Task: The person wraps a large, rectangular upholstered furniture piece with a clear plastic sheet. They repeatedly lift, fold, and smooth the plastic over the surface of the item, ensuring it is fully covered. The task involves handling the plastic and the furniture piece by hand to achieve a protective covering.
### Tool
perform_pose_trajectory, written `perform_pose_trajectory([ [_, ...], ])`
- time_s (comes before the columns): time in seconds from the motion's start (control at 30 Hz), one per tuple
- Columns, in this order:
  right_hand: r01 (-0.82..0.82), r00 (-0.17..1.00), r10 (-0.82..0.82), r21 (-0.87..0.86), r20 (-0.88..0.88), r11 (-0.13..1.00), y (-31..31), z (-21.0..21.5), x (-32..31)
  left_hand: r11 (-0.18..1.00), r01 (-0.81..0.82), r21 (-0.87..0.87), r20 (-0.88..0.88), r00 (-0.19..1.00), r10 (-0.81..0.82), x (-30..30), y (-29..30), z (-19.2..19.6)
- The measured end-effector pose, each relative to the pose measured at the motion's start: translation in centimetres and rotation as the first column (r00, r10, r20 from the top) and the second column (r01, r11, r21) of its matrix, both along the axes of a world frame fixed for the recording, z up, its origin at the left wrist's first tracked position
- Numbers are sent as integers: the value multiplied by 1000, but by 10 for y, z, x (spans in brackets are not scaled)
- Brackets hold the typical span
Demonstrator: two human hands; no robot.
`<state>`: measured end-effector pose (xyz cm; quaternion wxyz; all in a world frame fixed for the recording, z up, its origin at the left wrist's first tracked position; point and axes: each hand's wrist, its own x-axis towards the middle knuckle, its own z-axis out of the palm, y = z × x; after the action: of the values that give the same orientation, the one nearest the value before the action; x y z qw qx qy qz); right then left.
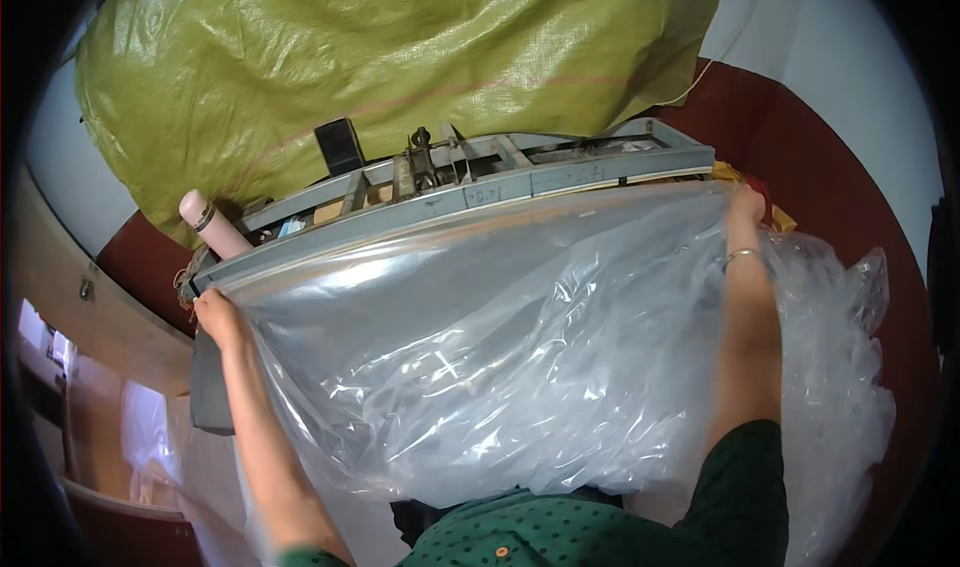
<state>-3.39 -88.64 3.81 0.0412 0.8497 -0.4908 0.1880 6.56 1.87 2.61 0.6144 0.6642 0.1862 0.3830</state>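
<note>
A wide sheet of clear plastic film point(480, 337) stretches between my hands, its far edge running along a long grey metal frame point(440, 207). At the frame's left end my left hand point(220, 319) is closed on the film's corner. My right hand point(746, 209) is at the frame's right end, its fingers closed on the film's other corner and partly hidden beside a small red thing point(765, 199). Taut and smooth along the frame, the film becomes wrinkled toward my body. More of it hangs in folds past my right forearm.
A pink flask point(218, 229) leans at the frame's left end. Metal fittings point(424, 162) and a dark block point(340, 147) sit along the frame's far side. Behind hangs a yellow-green woven sheet point(420, 57). A wooden door point(110, 297) is at left; a red-and-white wall curves at right.
</note>
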Motion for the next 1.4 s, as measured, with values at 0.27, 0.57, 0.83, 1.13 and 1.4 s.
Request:
perform_pose_trajectory([
  [0.27,-604,415,423,-103,806,790,58,-108,37,913,-52,404,-9,998,61,-15,64,-106],
  [0.57,-709,281,324,-31,903,704,59,-111,87,967,215,137,104,968,-230,37,78,-109],
  [0.83,-660,226,315,-93,922,745,59,-106,81,980,175,91,91,979,-183,44,75,-111],
  [1.13,-585,267,309,-101,913,805,73,-102,84,990,140,5,54,989,-140,17,63,-86],
  [1.4,-558,416,590,-318,692,767,72,-82,49,952,305,28,-40,952,-304,34,96,-98],
])
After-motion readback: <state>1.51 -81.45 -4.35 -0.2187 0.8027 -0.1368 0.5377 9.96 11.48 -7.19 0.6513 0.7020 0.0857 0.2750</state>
